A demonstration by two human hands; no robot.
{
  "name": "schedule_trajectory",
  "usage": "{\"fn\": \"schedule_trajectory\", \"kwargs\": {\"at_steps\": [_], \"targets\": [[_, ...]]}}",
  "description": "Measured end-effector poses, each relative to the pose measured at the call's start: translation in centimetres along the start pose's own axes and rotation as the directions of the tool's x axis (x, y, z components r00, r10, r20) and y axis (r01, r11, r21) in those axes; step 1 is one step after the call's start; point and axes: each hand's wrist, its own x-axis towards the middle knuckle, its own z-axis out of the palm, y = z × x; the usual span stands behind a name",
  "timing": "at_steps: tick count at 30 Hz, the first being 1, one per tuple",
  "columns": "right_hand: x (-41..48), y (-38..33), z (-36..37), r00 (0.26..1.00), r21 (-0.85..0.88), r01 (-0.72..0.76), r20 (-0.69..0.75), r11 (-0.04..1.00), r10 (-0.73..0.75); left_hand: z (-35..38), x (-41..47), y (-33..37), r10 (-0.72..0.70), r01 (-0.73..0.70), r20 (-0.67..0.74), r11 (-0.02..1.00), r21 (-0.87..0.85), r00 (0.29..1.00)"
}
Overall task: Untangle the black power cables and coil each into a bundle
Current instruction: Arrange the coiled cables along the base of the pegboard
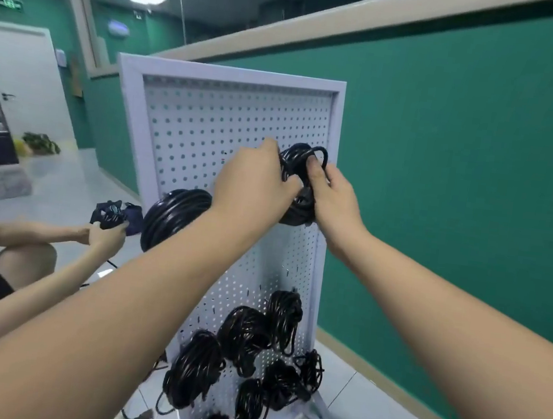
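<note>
Cable bundle [297, 211] partly hidden; left hand [254, 179], right hand [334, 191] grip it.

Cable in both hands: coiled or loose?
Coiled. The cable bundle shows stacked loops, held by the left hand and right hand at the pegboard.

On the pegboard [208, 126], one cable bundle [297, 211] is at 3 o'clock between left hand [254, 179] and right hand [333, 195], another coil [174, 218] at 9 o'clock, more bundles [243, 336] at 6 o'clock
</note>
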Motion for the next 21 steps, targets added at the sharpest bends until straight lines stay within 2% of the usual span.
{"fn": "schedule_trajectory", "kwargs": {"at_steps": [3,9,15,21], "targets": [[2.2,0.8,-0.4,1.0,-0.015,-0.014,-0.009,1.0,0.014,2.0,1.9,0.4,0.015,-0.016,0.025,0.999,0.028,1.0],[3.8,3.5,0.6,0.997,-0.066,-0.069,0.042,0.995,0.072,5.1,3.2,-0.3,0.037,-0.048,0.047,0.962,0.269,0.998],[3.0,5.5,1.2,0.989,-0.055,-0.114,0.092,0.992,0.119,6.3,2.4,-0.1,0.092,-0.103,0.045,0.923,0.371,0.995],[2.2,6.5,0.6,0.941,-0.118,-0.261,0.192,0.958,0.28,6.0,2.5,0.3,0.107,-0.145,0.11,0.882,0.448,0.988]]}}
